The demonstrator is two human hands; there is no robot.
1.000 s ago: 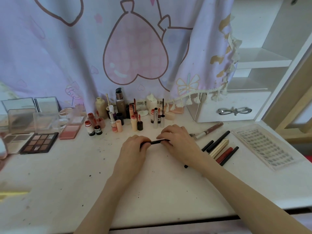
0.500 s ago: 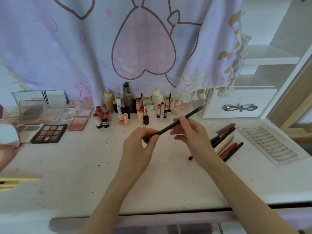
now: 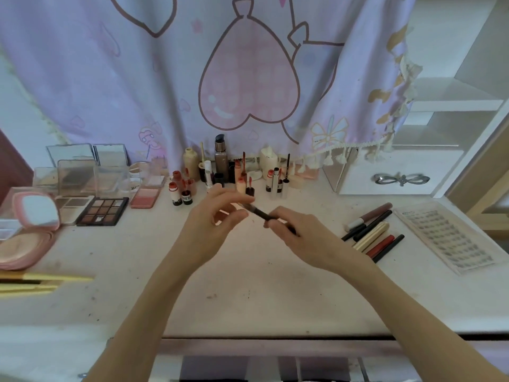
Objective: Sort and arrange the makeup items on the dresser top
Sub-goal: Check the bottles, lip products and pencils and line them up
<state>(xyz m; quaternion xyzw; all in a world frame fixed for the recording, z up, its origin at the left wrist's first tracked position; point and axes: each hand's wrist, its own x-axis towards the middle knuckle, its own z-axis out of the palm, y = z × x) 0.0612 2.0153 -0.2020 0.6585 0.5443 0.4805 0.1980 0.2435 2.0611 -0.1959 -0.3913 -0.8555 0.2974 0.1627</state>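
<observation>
We hold a thin brush [image 3: 260, 213] above the dresser [image 3: 248, 285]: right hand [image 3: 300, 232] grips its handle, left hand [image 3: 212, 224] pinches its tip. If it slips, it may knock the bottles [image 3: 220, 172] behind.

Head camera looks forward and down, seemingly close, over the dresser top [image 3: 248, 293].
</observation>
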